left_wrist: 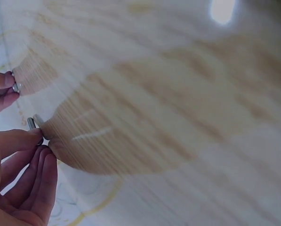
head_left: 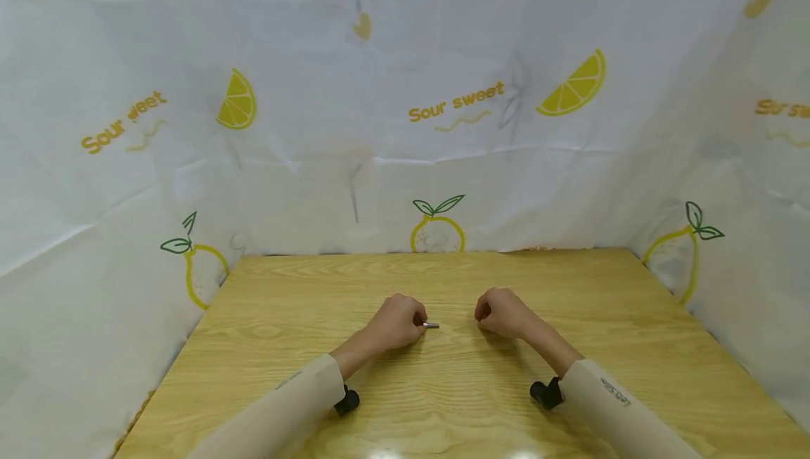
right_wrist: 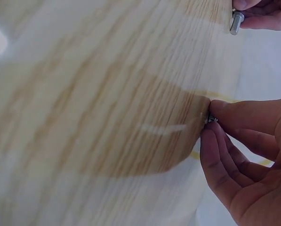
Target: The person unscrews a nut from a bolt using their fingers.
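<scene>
My left hand (head_left: 397,322) pinches a short silver metal pin (head_left: 431,325) between thumb and fingertips, its free end pointing right. Seen from the right wrist, this pin (right_wrist: 236,22) has a smooth round shank and a wider collar by the fingers. To the right, my right hand (head_left: 503,313) pinches a small shiny metal piece (right_wrist: 212,118), mostly hidden by the fingertips; I cannot tell its kind. In the left wrist view the same piece (left_wrist: 16,87) shows as a sliver. Both hands are close over the table, a gap between them.
The wood-grain table (head_left: 436,403) has a glossy surface that reflects the hands. A white cloth (head_left: 304,185) with lemon prints hangs behind it and along both sides. Dark wrist cameras (head_left: 545,393) sit under both sleeves.
</scene>
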`<action>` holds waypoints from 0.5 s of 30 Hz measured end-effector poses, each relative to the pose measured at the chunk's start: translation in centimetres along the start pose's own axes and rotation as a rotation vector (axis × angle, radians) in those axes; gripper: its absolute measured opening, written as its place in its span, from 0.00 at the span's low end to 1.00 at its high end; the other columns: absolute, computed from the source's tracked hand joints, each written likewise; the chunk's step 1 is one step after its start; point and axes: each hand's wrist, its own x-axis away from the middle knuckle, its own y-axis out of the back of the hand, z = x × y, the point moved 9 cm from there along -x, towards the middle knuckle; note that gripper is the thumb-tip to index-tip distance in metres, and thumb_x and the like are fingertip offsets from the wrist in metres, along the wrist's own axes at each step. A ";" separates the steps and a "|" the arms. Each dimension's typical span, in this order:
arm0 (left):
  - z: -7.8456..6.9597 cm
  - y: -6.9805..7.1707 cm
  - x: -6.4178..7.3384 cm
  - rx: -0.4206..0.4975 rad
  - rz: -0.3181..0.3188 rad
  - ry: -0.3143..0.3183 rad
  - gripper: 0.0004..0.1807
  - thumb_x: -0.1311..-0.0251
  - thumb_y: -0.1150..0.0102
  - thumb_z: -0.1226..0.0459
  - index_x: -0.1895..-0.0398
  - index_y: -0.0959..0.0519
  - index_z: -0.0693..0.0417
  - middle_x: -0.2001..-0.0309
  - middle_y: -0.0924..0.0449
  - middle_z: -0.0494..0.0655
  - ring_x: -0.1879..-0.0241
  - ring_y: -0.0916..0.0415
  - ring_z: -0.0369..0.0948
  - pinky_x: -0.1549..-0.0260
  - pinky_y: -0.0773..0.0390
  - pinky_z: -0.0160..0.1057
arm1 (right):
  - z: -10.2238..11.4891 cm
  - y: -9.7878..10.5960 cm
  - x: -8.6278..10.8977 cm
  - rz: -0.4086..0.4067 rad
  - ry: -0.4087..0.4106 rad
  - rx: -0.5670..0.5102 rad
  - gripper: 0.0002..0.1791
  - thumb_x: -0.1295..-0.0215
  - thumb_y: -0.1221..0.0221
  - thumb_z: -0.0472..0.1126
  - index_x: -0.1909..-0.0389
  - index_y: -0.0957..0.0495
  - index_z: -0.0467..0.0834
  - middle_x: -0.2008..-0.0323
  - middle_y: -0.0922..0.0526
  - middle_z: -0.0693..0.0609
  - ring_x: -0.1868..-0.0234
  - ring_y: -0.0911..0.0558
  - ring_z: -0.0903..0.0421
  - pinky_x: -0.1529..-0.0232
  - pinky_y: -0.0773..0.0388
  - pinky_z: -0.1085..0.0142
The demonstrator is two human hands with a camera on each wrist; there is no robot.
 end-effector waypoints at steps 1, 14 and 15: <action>0.1 0.0 0.0 0.000 -0.002 0.002 0.03 0.39 0.28 0.64 0.64 0.10 0.52 0.68 0.10 0.41 0.69 0.17 0.31 0.68 0.19 0.27 | 0.1 0.0 0.0 -0.001 0.002 -0.001 0.02 0.39 0.32 0.30 0.66 0.13 0.36 0.69 0.13 0.50 0.69 0.17 0.56 0.66 0.15 0.60; 2.8 1.6 0.9 0.112 0.065 0.116 0.22 0.37 0.29 0.51 0.48 0.14 0.56 0.61 0.10 0.48 0.61 0.13 0.40 0.63 0.14 0.36 | -1.6 2.1 0.5 0.125 -0.037 -0.008 0.27 0.35 0.31 0.39 0.39 0.25 0.33 0.61 0.15 0.42 0.64 0.16 0.51 0.64 0.17 0.57; 3.7 2.3 1.2 0.101 0.061 0.141 0.25 0.37 0.30 0.48 0.46 0.15 0.57 0.59 0.10 0.50 0.60 0.13 0.42 0.63 0.13 0.39 | -1.9 2.8 0.6 0.118 -0.029 0.013 0.28 0.33 0.32 0.41 0.37 0.26 0.32 0.57 0.15 0.38 0.62 0.15 0.48 0.62 0.16 0.55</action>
